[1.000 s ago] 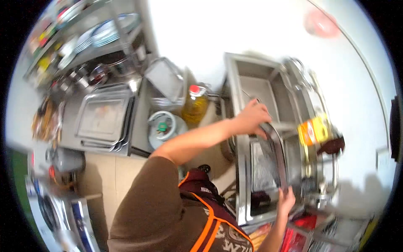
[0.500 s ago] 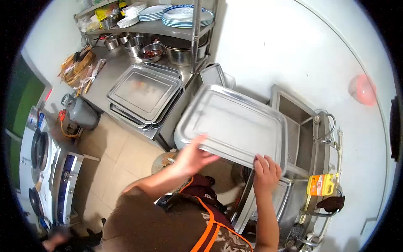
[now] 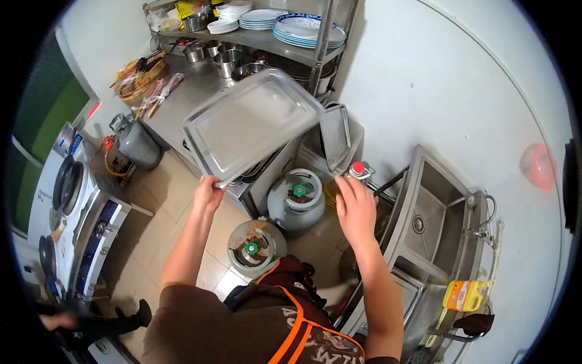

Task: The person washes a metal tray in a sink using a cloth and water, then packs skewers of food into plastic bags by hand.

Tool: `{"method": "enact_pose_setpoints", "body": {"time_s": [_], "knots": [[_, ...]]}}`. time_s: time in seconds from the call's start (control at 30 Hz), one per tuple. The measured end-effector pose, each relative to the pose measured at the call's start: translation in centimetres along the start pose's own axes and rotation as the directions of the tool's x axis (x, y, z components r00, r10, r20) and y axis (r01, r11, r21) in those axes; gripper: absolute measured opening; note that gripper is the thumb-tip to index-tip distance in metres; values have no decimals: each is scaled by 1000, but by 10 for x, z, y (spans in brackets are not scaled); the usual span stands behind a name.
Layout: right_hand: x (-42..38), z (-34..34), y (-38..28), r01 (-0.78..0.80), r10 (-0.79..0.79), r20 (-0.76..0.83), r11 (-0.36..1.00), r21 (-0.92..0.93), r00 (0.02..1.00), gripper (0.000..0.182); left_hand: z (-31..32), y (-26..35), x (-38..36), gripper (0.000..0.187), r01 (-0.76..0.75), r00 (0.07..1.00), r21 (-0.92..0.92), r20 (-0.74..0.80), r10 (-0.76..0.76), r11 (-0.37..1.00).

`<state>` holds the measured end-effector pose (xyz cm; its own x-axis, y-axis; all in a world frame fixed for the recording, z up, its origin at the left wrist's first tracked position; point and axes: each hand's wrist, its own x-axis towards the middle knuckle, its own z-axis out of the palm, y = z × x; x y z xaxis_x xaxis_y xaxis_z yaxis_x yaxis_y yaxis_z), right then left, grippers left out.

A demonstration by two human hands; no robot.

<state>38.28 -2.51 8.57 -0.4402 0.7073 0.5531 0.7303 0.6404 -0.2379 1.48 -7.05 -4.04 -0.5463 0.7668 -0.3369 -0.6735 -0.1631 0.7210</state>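
My left hand point(image 3: 209, 195) grips the near corner of a rectangular stainless-steel tray point(image 3: 254, 124), which is tilted and blurred by motion. The tray hangs over the front of the steel counter point(image 3: 173, 100). It hides most of a stack of similar trays point(image 3: 267, 162), whose dark edges peek out below. My right hand point(image 3: 356, 209) is off the tray, fingers stretched out, above the floor between a grey gas cylinder point(image 3: 291, 213) and the sink. Close to its fingertips is a red-capped bottle point(image 3: 358, 170).
Another gas cylinder point(image 3: 267, 233) stands nearer me. A double sink point(image 3: 424, 212) runs along the right wall, with a yellow jug point(image 3: 464, 296) beside it. Plates point(image 3: 309, 30) fill the shelf above. At left are a stove point(image 3: 100, 242) and part of another person point(image 3: 103, 324).
The tray has moved left from near the sink to over the counter stack, uncovering the gas cylinders. My right hand has let go of its edge; my left hand still holds on.
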Motion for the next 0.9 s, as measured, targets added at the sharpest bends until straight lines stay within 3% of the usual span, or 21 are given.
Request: {"method": "enact_pose_setpoints", "body": {"time_s": [0.03, 0.1, 0.23, 0.3, 0.47, 0.53, 0.6, 0.8, 0.87, 0.9], "knots": [[-17, 3, 6, -60, 55, 71, 996, 68, 996, 38, -2, -5, 20, 13, 7, 1000, 3, 7, -7, 1000], [-60, 8, 24, -168, 141, 180, 975, 146, 973, 33, -7, -17, 54, 18, -58, 990, -24, -134, 55, 998], [-141, 5, 41, -325, 281, 265, 936, 136, 922, 28, -21, -26, 97, 32, -98, 994, -207, -70, 85, 974], [-166, -5, 40, -530, 436, 386, 829, 180, 813, 25, -28, -29, 107, 35, -104, 992, -187, -96, 87, 977], [-198, -28, 31, -642, 552, 356, 734, 222, 754, 23, -31, -23, 110, 41, -95, 986, -169, -153, 69, 981], [-205, -33, 28, -650, 568, 326, 713, 264, 755, 23, -36, -19, 111, 38, -103, 982, -79, -167, 88, 992], [-211, -39, 21, -674, 597, 318, 689, 265, 736, 23, -44, -10, 110, 35, -2, 977, 117, -210, 27, 993], [-231, -52, 6, -663, 630, 213, 679, 316, 747, 22, -55, -6, 104, 14, 74, 976, 209, -217, -27, 975], [-245, -58, 0, -717, 711, 154, 626, 305, 686, 22, -79, 8, 122, 12, 127, 980, 211, -180, -89, 969], [-259, -67, 1, -753, 767, 95, 587, 298, 635, 22, -68, 26, 94, 11, 16, 960, 468, -254, 117, 884]]}}
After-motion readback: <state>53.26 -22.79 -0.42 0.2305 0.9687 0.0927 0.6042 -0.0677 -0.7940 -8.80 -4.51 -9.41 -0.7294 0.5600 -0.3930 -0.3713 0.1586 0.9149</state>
